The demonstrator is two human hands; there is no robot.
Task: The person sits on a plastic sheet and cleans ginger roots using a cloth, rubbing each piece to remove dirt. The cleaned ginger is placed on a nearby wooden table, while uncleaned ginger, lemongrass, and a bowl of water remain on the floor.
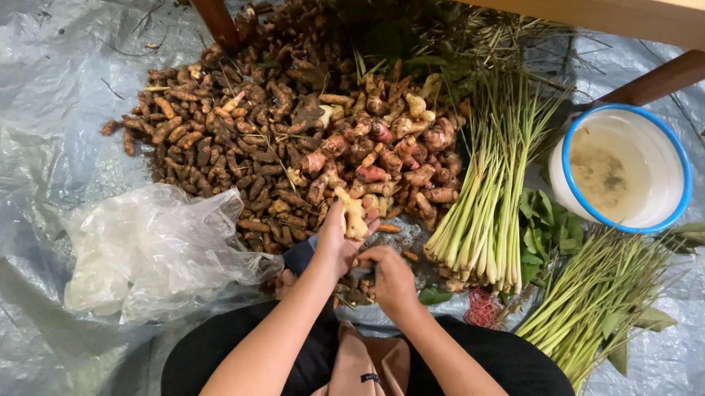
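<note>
My left hand [335, 244] is raised over my lap and shut on a pale yellow knobbly ginger piece [354, 214], which sticks up between thumb and fingers. Just below and to its right, my right hand [390, 279] is curled close beside the left one; what its fingers hold is hidden. Right in front of both hands lies a heap of pinkish galangal roots [386, 154], and to its left a larger pile of small brown turmeric roots [225, 140].
Bundles of lemongrass [489, 193] and thinner green stalks [598, 299] lie to the right, with green leaves [545, 230] between them. A white bucket with a blue rim [683, 171] stands at far right. Crumpled clear plastic bags [155, 256] sit left on the grey tarp [38, 154]. A wooden table [635, 8] overhangs above.
</note>
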